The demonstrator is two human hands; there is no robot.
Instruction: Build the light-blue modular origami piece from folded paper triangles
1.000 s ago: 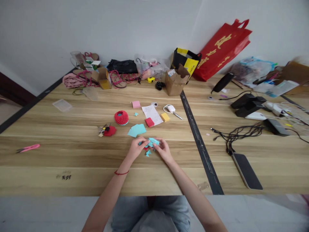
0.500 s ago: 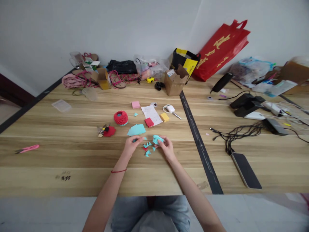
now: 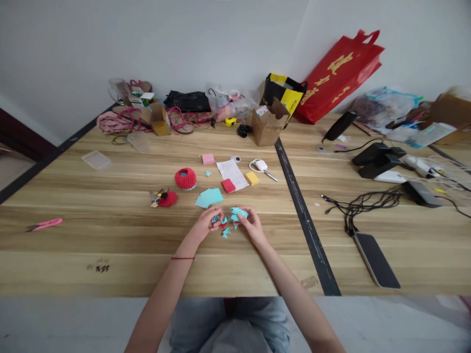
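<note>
My right hand (image 3: pixel 252 225) is closed on a bunch of folded light-blue paper pieces (image 3: pixel 237 214), held just above the table. My left hand (image 3: pixel 207 223) curls around a few more blue folded paper pieces (image 3: pixel 215 218), partly covered by its fingers. Between and below the hands lie loose blue paper triangles (image 3: pixel 225 233) and a red folded piece (image 3: pixel 222 226). Flat blue paper sheets (image 3: pixel 209 198) lie just beyond my left hand. Behind them stands a round red object of folded paper pieces (image 3: pixel 185 178) with a blue base.
Red (image 3: pixel 228 186), yellow (image 3: pixel 252 178) and pink (image 3: pixel 208 159) paper stacks lie around a white sheet (image 3: pixel 231 172). Keys (image 3: pixel 162 197) and a pink-handled cutter (image 3: pixel 46 224) are at left. Cables (image 3: pixel 368 206) and a power bank (image 3: pixel 376 259) lie right. A cardboard box (image 3: pixel 268 130) stands behind.
My left hand has turned and curled inward, now showing blue pieces in its fingers. The bunch in my right hand has shifted slightly left, closer to the left hand.
</note>
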